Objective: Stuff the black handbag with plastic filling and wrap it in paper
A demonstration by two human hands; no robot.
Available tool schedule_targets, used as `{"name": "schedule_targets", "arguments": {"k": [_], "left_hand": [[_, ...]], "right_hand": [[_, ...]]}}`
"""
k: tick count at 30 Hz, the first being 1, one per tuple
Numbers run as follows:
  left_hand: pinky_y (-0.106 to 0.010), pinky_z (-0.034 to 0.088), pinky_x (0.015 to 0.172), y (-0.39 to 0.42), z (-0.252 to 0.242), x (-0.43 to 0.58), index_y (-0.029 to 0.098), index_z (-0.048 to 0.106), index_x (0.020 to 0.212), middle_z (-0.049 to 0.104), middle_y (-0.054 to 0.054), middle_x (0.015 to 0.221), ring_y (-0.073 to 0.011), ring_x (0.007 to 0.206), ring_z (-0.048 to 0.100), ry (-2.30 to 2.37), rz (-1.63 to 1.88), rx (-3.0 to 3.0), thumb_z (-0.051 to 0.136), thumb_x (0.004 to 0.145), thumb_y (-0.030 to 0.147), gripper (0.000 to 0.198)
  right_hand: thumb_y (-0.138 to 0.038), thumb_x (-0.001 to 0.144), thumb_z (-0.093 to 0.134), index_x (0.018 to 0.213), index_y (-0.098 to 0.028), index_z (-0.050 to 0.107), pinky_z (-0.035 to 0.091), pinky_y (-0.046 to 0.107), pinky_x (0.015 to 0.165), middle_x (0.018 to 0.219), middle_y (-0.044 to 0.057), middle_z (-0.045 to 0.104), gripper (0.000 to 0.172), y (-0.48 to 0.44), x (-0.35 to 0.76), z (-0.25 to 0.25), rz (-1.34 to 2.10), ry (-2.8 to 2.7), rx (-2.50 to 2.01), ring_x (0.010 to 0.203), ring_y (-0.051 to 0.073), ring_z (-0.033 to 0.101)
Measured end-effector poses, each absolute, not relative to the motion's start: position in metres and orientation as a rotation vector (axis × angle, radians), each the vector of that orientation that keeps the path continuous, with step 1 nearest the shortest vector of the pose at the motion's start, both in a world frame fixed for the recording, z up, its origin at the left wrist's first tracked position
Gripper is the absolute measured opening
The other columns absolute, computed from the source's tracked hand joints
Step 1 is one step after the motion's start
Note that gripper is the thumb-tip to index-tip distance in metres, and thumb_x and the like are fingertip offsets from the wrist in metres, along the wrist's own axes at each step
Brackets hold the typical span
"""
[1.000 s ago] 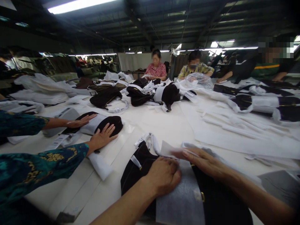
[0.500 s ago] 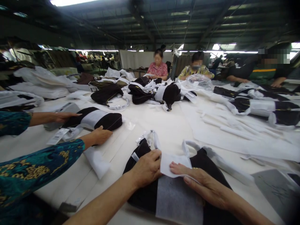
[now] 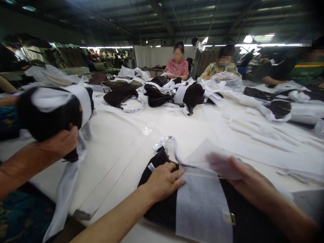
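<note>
A black handbag (image 3: 157, 209) lies in front of me on the white table, a white wrapping sheet (image 3: 202, 202) laid across its middle. The sheet's far end stands up loosely beyond the bag's top edge. My left hand (image 3: 164, 182) rests on the bag with fingers apart, its fingertips touching the sheet's left edge. Over the bag's right side is my right hand (image 3: 243, 175), fingers stretched out and blurred by motion, close to the raised sheet end. The bag's handle (image 3: 174, 146), wrapped in white, loops up behind. A small gold-coloured metal fitting (image 3: 233, 218) shows beside the sheet.
At the left, a co-worker's hand (image 3: 60, 143) holds another black bag (image 3: 50, 111) with trailing white wrapping. More dark bags (image 3: 154, 96) lie heaped across the table. White sheets (image 3: 255, 135) are spread at the right. Other people sit along the far side.
My right hand has come off the sheet and moved right; the sheet's folded end now stands up. My left hand has flattened. The co-worker at left has lifted their bag.
</note>
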State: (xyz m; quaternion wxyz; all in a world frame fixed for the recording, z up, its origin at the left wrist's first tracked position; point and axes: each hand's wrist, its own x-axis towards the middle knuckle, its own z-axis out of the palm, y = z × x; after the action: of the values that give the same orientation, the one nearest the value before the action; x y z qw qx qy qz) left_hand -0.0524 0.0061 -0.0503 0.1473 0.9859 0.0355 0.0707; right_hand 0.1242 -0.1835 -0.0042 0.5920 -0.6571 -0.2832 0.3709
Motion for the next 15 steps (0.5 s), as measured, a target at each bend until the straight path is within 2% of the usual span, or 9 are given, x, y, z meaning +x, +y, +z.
{"name": "schedule_targets", "arguments": {"k": [2, 4, 6, 8, 11, 15], "left_hand": [[-0.035, 0.044, 0.083, 0.006, -0.051, -0.052, 0.024, 0.047, 0.122, 0.052, -0.008, 0.112, -0.0201, 0.094, 0.050, 0.105, 0.220, 2.840, 0.029, 0.090, 0.045, 0.042], [-0.036, 0.043, 0.084, 0.006, -0.049, -0.052, 0.023, 0.047, 0.121, 0.045, -0.007, 0.126, -0.0205, 0.096, 0.049, 0.073, 0.231, 2.867, 0.030, 0.090, 0.044, 0.041], [-0.037, 0.042, 0.082, 0.008, -0.046, -0.050, 0.023, 0.048, 0.117, 0.032, -0.005, 0.139, -0.0214, 0.099, 0.048, 0.011, 0.204, 2.915, 0.031, 0.090, 0.042, 0.037], [-0.039, 0.042, 0.078, 0.010, -0.043, -0.049, 0.022, 0.050, 0.111, 0.025, -0.004, 0.143, -0.0228, 0.100, 0.047, -0.053, 0.152, 2.961, 0.031, 0.090, 0.042, 0.035], [-0.041, 0.041, 0.075, 0.012, -0.040, -0.047, 0.023, 0.049, 0.110, 0.033, -0.003, 0.139, -0.0242, 0.099, 0.047, -0.084, 0.114, 2.983, 0.025, 0.090, 0.045, 0.038], [-0.040, 0.040, 0.073, 0.011, -0.044, -0.045, 0.024, 0.048, 0.111, 0.042, -0.004, 0.131, -0.0244, 0.095, 0.047, -0.025, 0.116, 2.980, 0.025, 0.090, 0.045, 0.038]], "right_hand": [[-0.045, 0.087, 0.037, 0.107, -0.022, 0.062, 0.031, 0.042, 0.103, 0.123, 0.005, 0.053, 0.039, -0.177, 0.130, -0.007, 0.888, -0.396, -1.377, 0.118, 0.025, 0.043], [-0.044, 0.087, 0.039, 0.105, -0.021, 0.063, 0.032, 0.039, 0.103, 0.122, 0.005, 0.054, 0.037, -0.175, 0.131, -0.008, 0.883, -0.321, -1.339, 0.117, 0.024, 0.044], [-0.045, 0.087, 0.039, 0.109, -0.024, 0.061, 0.030, 0.039, 0.104, 0.124, 0.003, 0.052, 0.038, -0.179, 0.127, -0.008, 0.866, -0.434, -1.391, 0.119, 0.025, 0.042], [-0.044, 0.087, 0.038, 0.115, -0.028, 0.057, 0.026, 0.041, 0.106, 0.129, 0.000, 0.047, 0.038, -0.188, 0.120, -0.005, 0.841, -0.688, -1.555, 0.122, 0.026, 0.037], [-0.040, 0.087, 0.040, 0.124, -0.035, 0.047, 0.027, 0.042, 0.106, 0.132, -0.004, 0.041, 0.038, -0.200, 0.104, 0.001, 0.720, -1.183, -1.871, 0.123, 0.027, 0.034], [-0.031, 0.086, 0.045, 0.133, -0.038, 0.031, 0.037, 0.041, 0.101, 0.134, -0.003, 0.036, 0.050, -0.199, 0.078, 0.002, 0.404, -1.786, -1.936, 0.120, 0.026, 0.038]]}}
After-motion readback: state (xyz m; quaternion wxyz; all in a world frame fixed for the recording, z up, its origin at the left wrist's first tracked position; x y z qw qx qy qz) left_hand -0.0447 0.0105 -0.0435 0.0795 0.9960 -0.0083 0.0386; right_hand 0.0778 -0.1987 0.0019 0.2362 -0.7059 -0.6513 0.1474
